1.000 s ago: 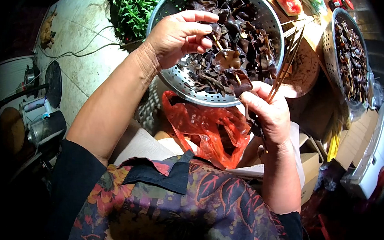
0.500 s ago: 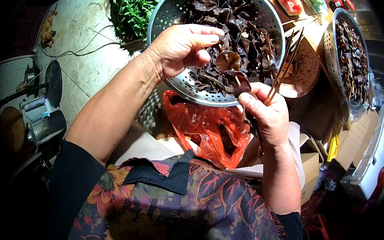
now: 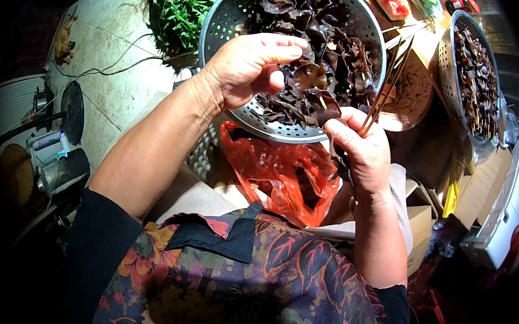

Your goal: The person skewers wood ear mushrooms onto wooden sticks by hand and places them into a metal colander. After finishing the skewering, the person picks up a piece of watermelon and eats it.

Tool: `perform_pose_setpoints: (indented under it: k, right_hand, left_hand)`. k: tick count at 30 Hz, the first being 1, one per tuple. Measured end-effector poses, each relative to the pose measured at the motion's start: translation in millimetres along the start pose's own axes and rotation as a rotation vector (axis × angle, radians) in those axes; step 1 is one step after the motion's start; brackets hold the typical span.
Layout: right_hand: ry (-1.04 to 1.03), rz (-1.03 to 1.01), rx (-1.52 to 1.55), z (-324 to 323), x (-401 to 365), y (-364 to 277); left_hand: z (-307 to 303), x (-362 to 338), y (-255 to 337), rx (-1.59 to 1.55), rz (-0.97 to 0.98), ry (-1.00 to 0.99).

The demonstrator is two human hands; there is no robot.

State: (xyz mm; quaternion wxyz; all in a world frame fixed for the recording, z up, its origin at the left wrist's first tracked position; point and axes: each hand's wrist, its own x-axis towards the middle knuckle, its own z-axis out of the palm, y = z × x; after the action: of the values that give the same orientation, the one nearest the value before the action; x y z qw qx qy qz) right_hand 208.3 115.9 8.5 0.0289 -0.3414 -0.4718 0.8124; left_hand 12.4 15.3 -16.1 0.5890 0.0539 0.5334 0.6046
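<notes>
- Left hand (image 3: 250, 67) is sitting lower and further right than a second ago, and its forefinger is now curling down over the colander (image 3: 222, 25) instead of pointing across it.
- Its thumb and fingers are closing together on a mushroom cap (image 3: 309, 76); the exact contact is partly hidden behind the fingertips.
- Right hand (image 3: 360, 152) is riding slightly higher than before, bringing the two hands closer together.
- Right hand is gripping tight around a bundle of skewers (image 3: 385, 86), which is fanning up and to the right past the colander's rim.
- The same fist is also holding one skewer (image 3: 321, 101) pointing up-left. Only a pale bit of it is showing between dark pieces already threaded on it.
- The mushroom cap is hanging just above those threaded pieces, over the near side of the colander, between the two hands.
- Loose mushrooms (image 3: 331, 25) are filling the colander behind the hands, so the cap's edges are blending into them.
- A red bag (image 3: 271, 168) is lying crumpled below the colander, against the person's lap.
- Greens (image 3: 182, 8) are lying on the floor at the upper left, touching the colander's rim.
- A second colander (image 3: 441, 63) of dark pieces is standing at the far right, well apart from the hands.
- Boxes (image 3: 420, 223) are stacking up beside the right forearm.
</notes>
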Motion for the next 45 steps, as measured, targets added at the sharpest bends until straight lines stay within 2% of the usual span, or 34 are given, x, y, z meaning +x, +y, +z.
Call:
perform_pose_setpoints:
  k: [3,6,8,12,14,16,17,18,20,21,24,25,26,28,30,32,38,45]
  right_hand:
    - [0.072,0.010,0.031,0,0,-2]
    - [0.047,0.006,0.115,-7,-1,-9]
    - [0.065,-0.023,0.097,-8,0,-9]
    - [0.083,-0.031,0.049,-10,-2,-10]
    - [0.080,-0.047,0.058,-10,-3,-10]
    - [0.085,-0.043,0.061,-10,-4,-11]
    - [0.087,-0.041,0.063,-10,-4,-12]
    - [0.090,-0.041,0.064,-9,-5,-12]
    - [0.097,-0.034,0.086,-9,-6,-13]
    - [0.100,-0.035,0.086,-11,-7,-13]
    - [0.048,-0.017,0.106,-14,-8,-13]
    - [0.040,-0.018,0.103,-13,-8,-14]
    - [0.030,-0.017,0.101,-13,-8,-14]
    - [0.050,-0.008,0.083,-10,-9,-16]
    - [0.030,0.020,0.060,-9,-8,-16]
    - [0.018,0.014,0.049,-10,-6,-13]
    - [0.099,0.063,0.014,2,-3,-10]
    - [0.057,0.079,0.027,-3,-1,-4]
  left_hand:
    - [2,-1,8,0.035,0.006,0.090]
    - [-11,8,9,0.084,0.026,0.189]
    - [-24,18,2,0.212,0.110,0.300]
    - [-26,24,-8,0.556,0.098,0.303]
    - [-31,35,-24,0.739,0.088,0.230]
    - [-32,43,-47,0.985,0.245,0.141]
    - [-26,41,-55,1.189,0.272,0.171]
    - [-24,43,-63,1.417,0.439,0.169]
    - [-24,43,-75,1.443,0.557,0.140]
    - [-22,44,-75,1.458,0.517,0.131]
    - [-19,50,-65,1.442,0.428,0.142]
    - [-20,51,-63,1.396,0.453,0.188]
    - [-21,54,-58,1.189,0.325,0.203]
    - [-16,48,-40,0.563,0.047,0.239]
    - [-8,35,-18,0.223,-0.008,0.244]
    - [-15,34,-12,0.107,0.052,0.215]
    - [-19,27,-6,0.066,0.112,0.222]
    - [-14,26,-7,0.088,0.166,0.187]
